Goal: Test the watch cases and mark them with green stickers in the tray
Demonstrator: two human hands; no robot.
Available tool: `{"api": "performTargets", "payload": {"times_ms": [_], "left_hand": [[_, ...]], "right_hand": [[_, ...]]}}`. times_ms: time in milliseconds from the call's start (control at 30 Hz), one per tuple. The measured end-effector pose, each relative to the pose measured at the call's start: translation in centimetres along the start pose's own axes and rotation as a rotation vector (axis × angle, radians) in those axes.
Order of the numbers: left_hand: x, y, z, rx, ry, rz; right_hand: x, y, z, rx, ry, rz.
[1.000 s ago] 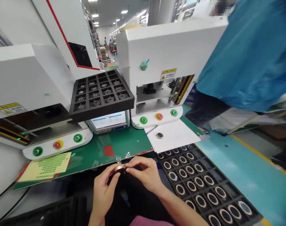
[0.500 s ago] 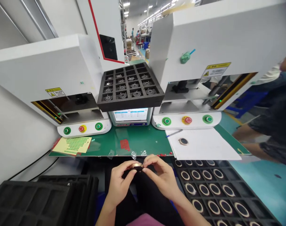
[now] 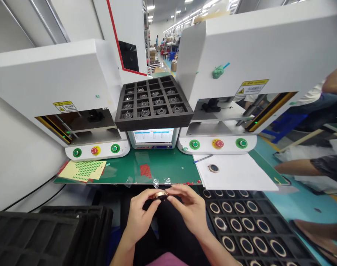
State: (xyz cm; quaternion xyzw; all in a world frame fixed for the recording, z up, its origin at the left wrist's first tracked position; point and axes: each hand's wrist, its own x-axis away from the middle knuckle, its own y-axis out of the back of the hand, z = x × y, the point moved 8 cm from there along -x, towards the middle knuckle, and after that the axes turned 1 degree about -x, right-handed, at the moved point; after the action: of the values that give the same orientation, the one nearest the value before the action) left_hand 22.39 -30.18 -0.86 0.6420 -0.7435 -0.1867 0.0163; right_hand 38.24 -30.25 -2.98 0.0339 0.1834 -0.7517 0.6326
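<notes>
Two white machines (image 3: 254, 48) stand at upper left and upper right of the frame. A black compartment tray (image 3: 279, 223) lies at lower right. At lower centre, the left hand (image 3: 140, 215) and the right hand (image 3: 192, 210) pinch opposite edges of a gold-rimmed case (image 3: 159, 195).

The flat green-topped counter (image 3: 124, 166) is occupied by a bulky white machine with round buttons at the left (image 3: 60, 74) and another at the right (image 3: 240, 51), with a grey-framed rectangular screen (image 3: 154, 137) set between. Along the front, a pale-yellow green-dotted sheet (image 3: 83, 170), a red perforated-looking patch (image 3: 145, 171), crumpled clear plastic scraps (image 3: 155, 183) and white paper (image 3: 237, 175) are laid.
</notes>
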Motion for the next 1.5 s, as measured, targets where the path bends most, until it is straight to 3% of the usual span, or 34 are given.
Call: {"api": "performTargets", "payload": {"times_ms": [233,433,667,733,800,867,933,1033,1133,1233,1367,1500], "left_hand": [[0.4,0.1,0.5,0.062,0.016,-0.02],[0.7,0.6,0.4,0.044,0.003,-0.039],[2.5,0.2,0.2,-0.098,-0.122,-0.119],[2.8,2.2,1.3,-0.117,-0.08,-0.289],[3.4,6.0,3.1,-0.045,0.011,-0.61],[4.6,9.9,5.1,0.145,0.078,-0.941],[5.0,12.0,6.8,0.363,0.098,-1.085],[4.2,11.8,8.7,0.562,0.212,-0.963],[4.0,9.3,10.0,0.642,0.388,-0.756],[4.1,7.3,10.6,0.636,0.459,-0.641],[3.8,6.4,10.4,0.614,0.469,-0.561],[3.6,5.8,9.7,0.627,0.488,-0.497]], "right_hand": [[0.9,0.2,1.5,0.097,0.127,-0.115],[1.0,-0.3,1.5,0.128,0.156,-0.034],[2.2,-0.3,1.0,0.113,0.12,0.006],[2.8,-1.0,0.6,0.045,0.05,0.155],[3.3,-1.7,-1.2,-0.014,-0.113,0.311],[3.3,-0.8,-4.9,-0.005,-0.383,0.275],[3.2,0.9,-9.2,0.028,-0.634,0.12],[3.4,1.5,-14.5,0.039,-0.854,0.051],[4.4,1.0,-18.5,0.035,-1.043,0.019],[5.0,0.1,-20.6,0.024,-1.12,-0.07],[4.5,-1.5,-21.3,-0.01,-1.089,-0.162],[4.1,-2.8,-18.0,-0.08,-0.943,-0.138]]}}
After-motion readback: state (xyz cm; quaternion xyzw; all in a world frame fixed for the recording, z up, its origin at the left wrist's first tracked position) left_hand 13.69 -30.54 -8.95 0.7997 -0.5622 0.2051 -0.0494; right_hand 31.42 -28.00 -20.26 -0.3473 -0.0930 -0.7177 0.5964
